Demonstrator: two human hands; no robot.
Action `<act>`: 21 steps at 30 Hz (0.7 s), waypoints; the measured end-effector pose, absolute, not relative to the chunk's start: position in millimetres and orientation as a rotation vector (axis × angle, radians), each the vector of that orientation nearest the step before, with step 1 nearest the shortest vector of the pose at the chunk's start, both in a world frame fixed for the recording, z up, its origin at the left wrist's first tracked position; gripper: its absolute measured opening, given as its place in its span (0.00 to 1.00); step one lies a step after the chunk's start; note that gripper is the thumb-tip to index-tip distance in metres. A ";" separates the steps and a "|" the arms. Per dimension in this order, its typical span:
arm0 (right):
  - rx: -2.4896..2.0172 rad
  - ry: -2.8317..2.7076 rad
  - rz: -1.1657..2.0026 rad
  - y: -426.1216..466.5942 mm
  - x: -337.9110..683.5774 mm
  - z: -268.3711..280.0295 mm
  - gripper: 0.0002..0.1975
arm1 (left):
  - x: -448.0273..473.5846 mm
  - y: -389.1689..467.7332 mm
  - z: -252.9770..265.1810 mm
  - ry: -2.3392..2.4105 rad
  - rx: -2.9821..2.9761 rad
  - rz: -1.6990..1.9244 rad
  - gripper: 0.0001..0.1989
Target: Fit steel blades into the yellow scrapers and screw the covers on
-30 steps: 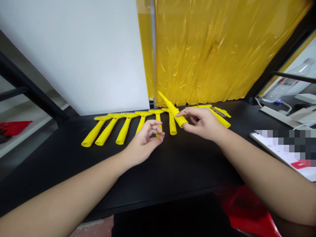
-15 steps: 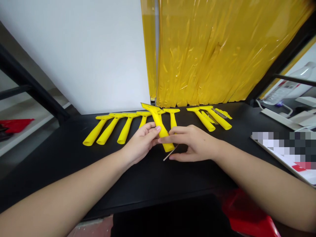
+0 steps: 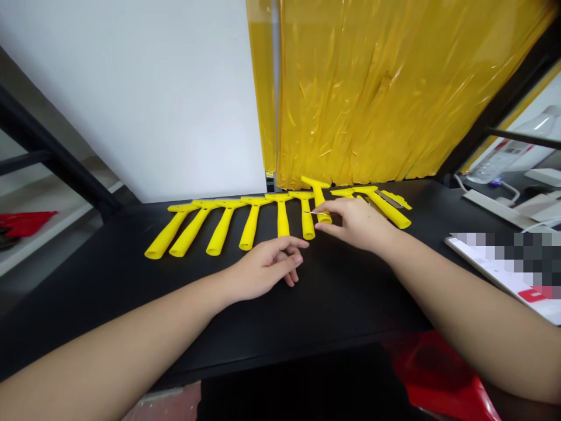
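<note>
My right hand [image 3: 357, 222] is closed around the lower handle of a yellow scraper [image 3: 318, 190], its wide head pointing at the back wall. A thin metal rod [image 3: 322, 213] also sits in these fingers, pointing left; its full shape is hidden. Nothing is in my left hand [image 3: 269, 266], which hovers over the black table with fingers apart and loosely bent. Just beyond it lies a yellow scraper [image 3: 283, 219] in a row of several alike, including a scraper [image 3: 250, 225] to its left and a scraper [image 3: 307, 219] beside the held one.
Another yellow scraper [image 3: 388, 210] lies right of my right hand, near a flat yellow piece [image 3: 397, 200]. The black table [image 3: 333, 304] meets a yellow-wrapped panel [image 3: 350, 105] behind. A white-edged flat item [image 3: 491, 275] and a plastic bottle [image 3: 504, 155] are at right.
My left hand has let go of the yellow scraper and drawn back toward me. My right hand has carried that scraper forward and right, to the end of the row.
</note>
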State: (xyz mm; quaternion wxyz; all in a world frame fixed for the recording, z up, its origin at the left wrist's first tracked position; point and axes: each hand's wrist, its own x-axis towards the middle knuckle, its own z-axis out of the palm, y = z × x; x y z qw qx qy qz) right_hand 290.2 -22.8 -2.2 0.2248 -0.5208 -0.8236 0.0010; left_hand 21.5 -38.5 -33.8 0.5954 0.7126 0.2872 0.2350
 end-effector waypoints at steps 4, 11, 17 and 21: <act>-1.585 -2.291 0.038 -17.4 293.4 -4.4 0.16 | 20.4 -39.2 -33.2 0.661 1.749 0.444 0.17; -1.754 -2.286 0.041 -20.6 291.9 -0.4 0.18 | 18.7 -37.6 -34.0 0.654 1.808 0.390 0.15; -1.872 -2.335 0.108 -23.9 292.0 5.7 0.14 | 18.0 -37.7 -34.1 0.658 1.815 0.377 0.15; -1.894 -2.378 0.145 -24.7 293.5 6.0 0.13 | 17.9 -37.9 -33.6 0.660 1.815 0.375 0.15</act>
